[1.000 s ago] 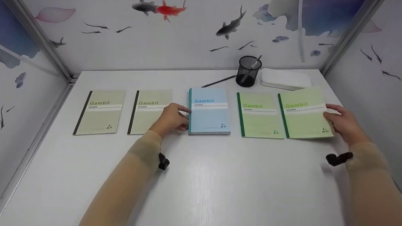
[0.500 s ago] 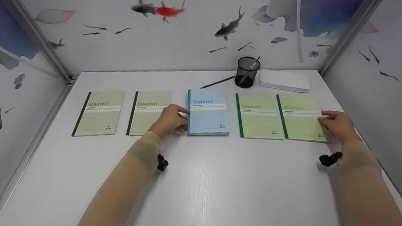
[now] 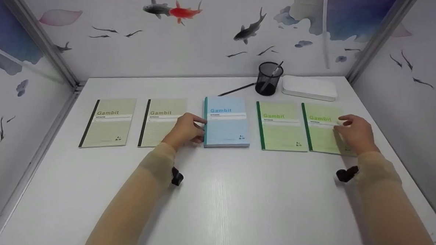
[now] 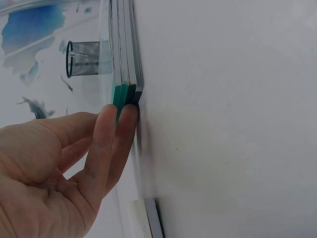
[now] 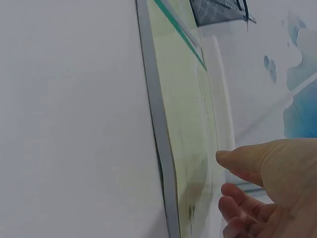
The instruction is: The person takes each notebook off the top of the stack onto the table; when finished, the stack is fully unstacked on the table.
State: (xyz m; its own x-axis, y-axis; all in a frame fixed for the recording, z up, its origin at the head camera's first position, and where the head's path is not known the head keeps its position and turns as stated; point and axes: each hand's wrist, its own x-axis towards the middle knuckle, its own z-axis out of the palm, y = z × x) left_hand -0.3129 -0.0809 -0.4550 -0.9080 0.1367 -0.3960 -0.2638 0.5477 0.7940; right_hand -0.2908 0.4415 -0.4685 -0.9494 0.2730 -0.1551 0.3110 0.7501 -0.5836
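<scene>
Touches the spine (image 3: 205, 109) of the blue stack (image 3: 227, 130), central on the bench (image 3: 214, 196), with left hand (image 3: 184, 127), unclamped; holds right hand (image 3: 355, 134) parted and empty over the rightmost notebook (image 3: 322, 136). Probably light, bendy singly, stiffer stacked, apt to slip: pinch at spine and opposite edge.

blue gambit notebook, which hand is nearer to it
Left. The left hand is at the blue Gambit notebook, fingers against its teal spine. The right hand is well off to its right, by the rightmost green Gambit notebook.
</scene>
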